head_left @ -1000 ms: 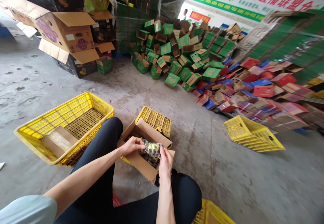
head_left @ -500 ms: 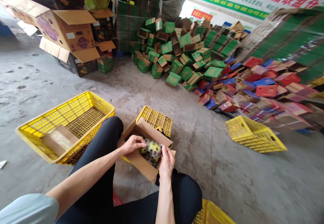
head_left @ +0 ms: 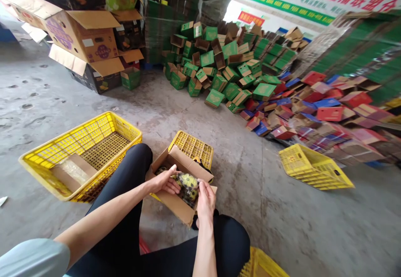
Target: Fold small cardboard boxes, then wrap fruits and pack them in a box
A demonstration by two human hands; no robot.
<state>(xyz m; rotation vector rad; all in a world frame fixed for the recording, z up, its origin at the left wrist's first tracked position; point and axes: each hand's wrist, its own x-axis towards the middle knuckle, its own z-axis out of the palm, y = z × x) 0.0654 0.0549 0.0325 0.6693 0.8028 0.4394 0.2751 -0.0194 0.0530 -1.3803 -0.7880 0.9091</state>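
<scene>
- Left hand (head_left: pixel 163 181) and right hand (head_left: pixel 205 197) both closed around a yellow-green wrapped bundle (head_left: pixel 188 184), fingers pinching its ends.
- Bundle sits over the open cardboard box (head_left: pixel 175 204) on the lap.
- Yellow crate (head_left: pixel 78 156) at nine o'clock of the box; green cartons (head_left: pixel 219 68) piled at twelve.

A large yellow perforated plastic crate (head_left: pixel 103 137) is sitting on the grey concrete floor (head_left: pixel 282 227); small green cardboard boxes (head_left: pixel 219 64) are lying heaped beyond.
</scene>
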